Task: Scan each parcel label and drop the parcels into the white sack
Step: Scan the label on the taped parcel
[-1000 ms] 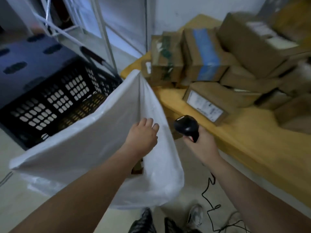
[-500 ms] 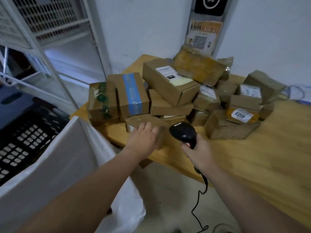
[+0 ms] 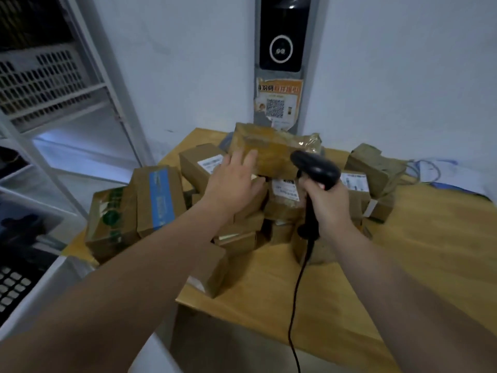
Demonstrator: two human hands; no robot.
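Note:
Several brown cardboard parcels are piled on the wooden table (image 3: 419,267). My left hand (image 3: 234,181) reaches over the pile with fingers extended, its fingertips at the left end of the topmost tape-wrapped parcel (image 3: 271,152) and over a labelled box (image 3: 200,165). My right hand (image 3: 326,204) grips the handle of a black barcode scanner (image 3: 314,170), whose head is level with the top parcel. The scanner's cable (image 3: 295,297) hangs down in front of the table. Only a strip of the white sack (image 3: 40,289) shows at the lower left.
A box with blue tape (image 3: 158,197) and one with green print (image 3: 110,222) stand at the pile's left. A black crate (image 3: 12,281) sits at the far left below white shelving (image 3: 67,103). A wall device with a QR sticker (image 3: 279,100) hangs behind the table.
My view rose from the sack to the table. My left hand left the sack's rim and reached up to the top parcel. My right hand carried the scanner up to the pile.

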